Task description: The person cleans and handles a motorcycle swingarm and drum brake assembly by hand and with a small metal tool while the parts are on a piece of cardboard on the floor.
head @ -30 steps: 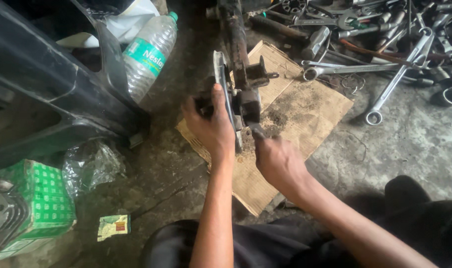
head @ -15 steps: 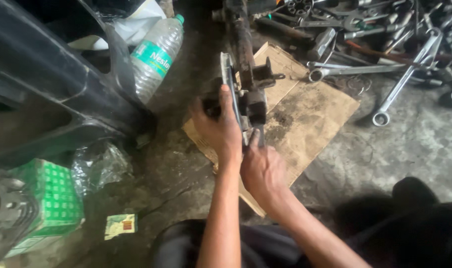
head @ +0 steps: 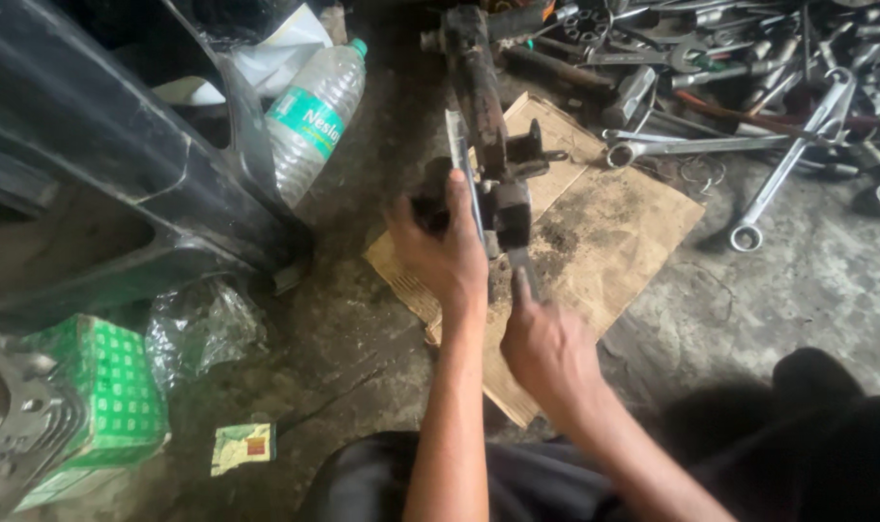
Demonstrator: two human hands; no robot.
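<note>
Firstly, keep the left hand (head: 445, 246) clamped on the dark block beside the rusty metal assembly (head: 488, 126), which stands on the cardboard sheet (head: 614, 242) on the floor. Right hand (head: 546, 343): fingers closed on a thin tool at the assembly's lower end; press squarely to avoid slipping.

Rusty rough metal part (head: 485, 116) on matt, soiled cardboard (head: 614, 242); glossy steel spanners (head: 778, 174); clear plastic bottle (head: 309, 121).
</note>
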